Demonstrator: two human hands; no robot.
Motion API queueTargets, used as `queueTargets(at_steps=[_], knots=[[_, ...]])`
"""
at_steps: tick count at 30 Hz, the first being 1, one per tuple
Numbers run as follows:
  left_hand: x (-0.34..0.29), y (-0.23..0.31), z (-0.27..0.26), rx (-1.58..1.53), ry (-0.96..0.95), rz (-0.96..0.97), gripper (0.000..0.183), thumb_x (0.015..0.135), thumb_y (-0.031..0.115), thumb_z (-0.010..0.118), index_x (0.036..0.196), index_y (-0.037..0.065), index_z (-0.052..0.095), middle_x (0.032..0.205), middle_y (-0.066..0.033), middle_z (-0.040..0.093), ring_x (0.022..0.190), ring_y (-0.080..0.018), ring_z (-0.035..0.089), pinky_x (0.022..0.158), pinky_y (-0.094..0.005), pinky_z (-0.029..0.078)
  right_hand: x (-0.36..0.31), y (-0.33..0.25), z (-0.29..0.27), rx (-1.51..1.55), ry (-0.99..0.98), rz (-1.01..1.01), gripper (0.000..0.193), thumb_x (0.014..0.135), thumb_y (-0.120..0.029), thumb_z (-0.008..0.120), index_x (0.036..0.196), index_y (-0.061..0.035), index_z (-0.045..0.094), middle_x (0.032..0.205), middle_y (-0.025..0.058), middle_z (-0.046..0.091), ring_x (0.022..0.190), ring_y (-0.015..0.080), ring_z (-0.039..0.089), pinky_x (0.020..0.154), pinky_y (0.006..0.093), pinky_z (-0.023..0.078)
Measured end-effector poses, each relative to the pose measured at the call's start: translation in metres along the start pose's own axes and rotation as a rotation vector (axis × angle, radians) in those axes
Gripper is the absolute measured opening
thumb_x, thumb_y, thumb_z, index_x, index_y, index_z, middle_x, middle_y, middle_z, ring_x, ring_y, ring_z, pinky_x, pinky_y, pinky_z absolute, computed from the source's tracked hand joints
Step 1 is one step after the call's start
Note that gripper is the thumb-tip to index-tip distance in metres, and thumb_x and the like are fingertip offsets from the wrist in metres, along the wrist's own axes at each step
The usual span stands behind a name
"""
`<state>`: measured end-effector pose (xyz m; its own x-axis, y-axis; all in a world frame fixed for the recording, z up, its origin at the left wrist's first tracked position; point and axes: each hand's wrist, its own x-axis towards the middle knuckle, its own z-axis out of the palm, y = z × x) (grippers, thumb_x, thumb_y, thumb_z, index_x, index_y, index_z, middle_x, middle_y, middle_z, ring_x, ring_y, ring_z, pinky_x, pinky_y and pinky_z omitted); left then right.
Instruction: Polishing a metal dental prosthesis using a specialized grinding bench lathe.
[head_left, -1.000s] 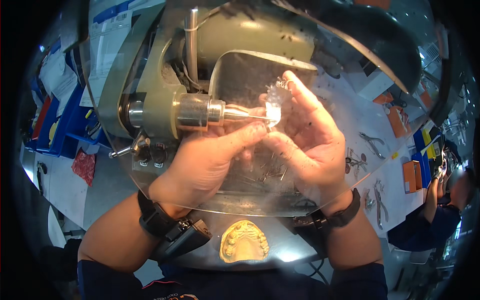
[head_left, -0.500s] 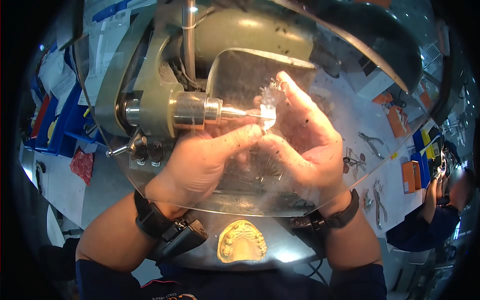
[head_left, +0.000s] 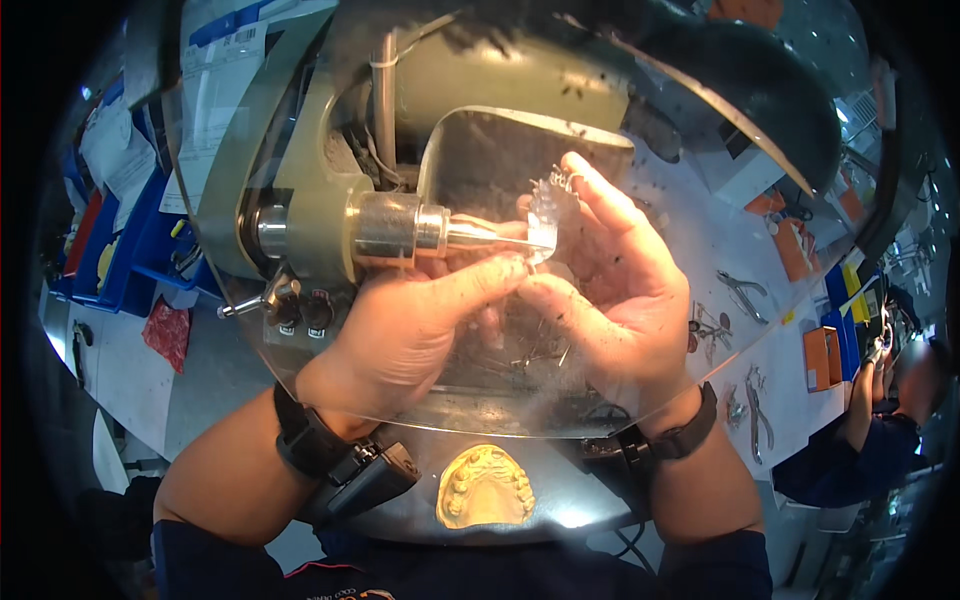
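Both hands hold a small shiny metal denture framework point(head_left: 544, 212) at the tip of the tapered bit point(head_left: 487, 234) on a lathe spindle point(head_left: 398, 230). My left hand point(head_left: 395, 325) is closed, its thumb pressing the framework's lower end and its other fingers partly hidden under the bit. My right hand point(head_left: 630, 305) pinches the framework from the right, index fingertip at the clasped upper end and thumb at the lower end. A clear shield point(head_left: 470, 420) lies between my view and both hands. Near my body stands a yellow dental cast point(head_left: 487, 488).
The green lathe body point(head_left: 310, 190) and a curved metal guard point(head_left: 530, 120) surround the work. Pliers point(head_left: 758, 415) lie on the right of the bench, blue bins point(head_left: 120, 260) and a red packet point(head_left: 166, 335) on the left. A co-worker point(head_left: 860, 440) sits at the far right.
The lathe, shield and cast appear slightly shifted right and down in the view. Glare on the framework has lessened, so its shape shows better. Both hands keep their hold at the bit.
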<state>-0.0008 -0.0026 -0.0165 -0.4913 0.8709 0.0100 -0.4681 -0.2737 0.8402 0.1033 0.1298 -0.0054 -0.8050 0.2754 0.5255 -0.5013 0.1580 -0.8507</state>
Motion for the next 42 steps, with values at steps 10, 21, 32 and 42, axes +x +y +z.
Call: queueTargets(at_steps=[10,21,32,42], knots=[[-0.0011,-0.0003,0.0007,-0.004,-0.014,-0.011,0.028,0.089,0.007,0.056,0.117,0.001,0.059,0.089,-0.0020,0.061,0.067,-0.0055,0.050,0.061,-0.0199,0.041,-0.0006,-0.0029,-0.0017,-0.053,0.008,-0.018,0.066,0.081,0.004,0.065,0.138,0.0049,0.032,0.118,0.0133,0.055,0.106,0.0183,0.056,0.096,0.0333,0.044],[0.0027,0.0011,0.0020,-0.005,-0.030,0.012,0.025,0.089,0.007,0.058,0.113,0.001,0.061,0.088,-0.0004,0.061,0.066,-0.0053,0.049,0.060,-0.0193,0.041,0.0019,-0.0028,0.0000,0.005,0.042,0.032,0.067,0.081,0.005,0.065,0.138,0.0053,0.031,0.121,0.0142,0.054,0.109,0.0199,0.055,0.098,0.0343,0.042],[0.0028,0.0029,0.0042,-0.014,-0.021,-0.031,0.026,0.089,0.009,0.059,0.113,0.002,0.061,0.092,-0.0009,0.064,0.070,-0.0043,0.051,0.062,-0.0181,0.042,-0.0004,-0.0044,-0.0039,-0.031,0.008,-0.019,0.065,0.082,0.004,0.065,0.138,0.0056,0.032,0.120,0.0154,0.056,0.108,0.0210,0.056,0.097,0.0349,0.042],[0.0058,-0.0019,-0.0014,-0.039,-0.031,-0.024,0.023,0.087,0.011,0.063,0.109,0.003,0.064,0.091,0.0002,0.065,0.073,-0.0043,0.054,0.060,-0.0180,0.043,0.0010,-0.0062,-0.0022,-0.030,0.024,0.013,0.067,0.082,0.003,0.064,0.139,0.0060,0.030,0.120,0.0154,0.056,0.109,0.0208,0.056,0.097,0.0349,0.042]])
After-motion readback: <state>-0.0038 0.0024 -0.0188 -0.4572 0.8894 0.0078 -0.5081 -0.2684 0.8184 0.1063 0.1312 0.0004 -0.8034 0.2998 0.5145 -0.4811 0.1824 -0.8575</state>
